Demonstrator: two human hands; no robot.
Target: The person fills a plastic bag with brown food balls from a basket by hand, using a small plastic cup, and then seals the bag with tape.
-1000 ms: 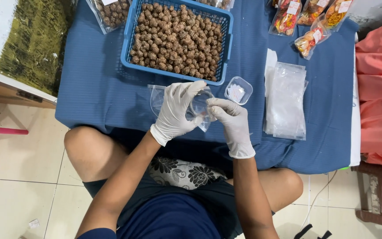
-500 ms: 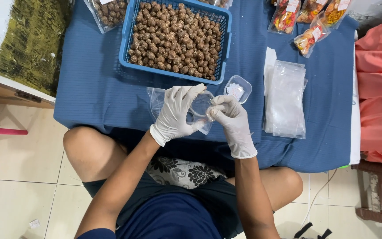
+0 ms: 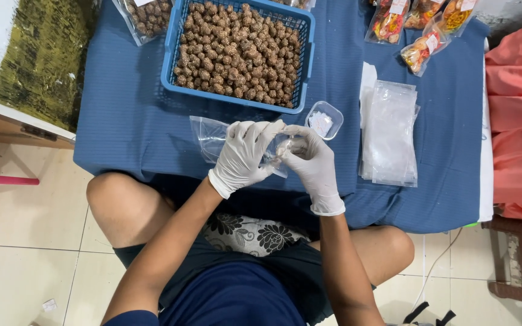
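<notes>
We find a small clear plastic bag point(image 3: 276, 151) held between both gloved hands just above the near edge of the tabletop point(image 3: 128, 115), near of the blue basket point(image 3: 173, 57). The left hand point(image 3: 243, 157) has its grip closed on the bag's left side; the right hand point(image 3: 312, 163) pinches the bag's right side, fingertips close to those of the left. What the bag contains we cannot tell; it is largely covered by the gloves.

In our judgement the hold is sound if both pinches stay at the bag's mouth, keeping it level so nothing spills.

Outward from the hands: another clear bag point(image 3: 206, 136) lies flat just left, a small clear tub point(image 3: 324, 119) sits just far-right, and a stack of empty bags point(image 3: 389, 133) lies to the right. The basket holds brown seeded balls point(image 3: 237, 51). Filled snack packets point(image 3: 421, 21) lie at the far right.
</notes>
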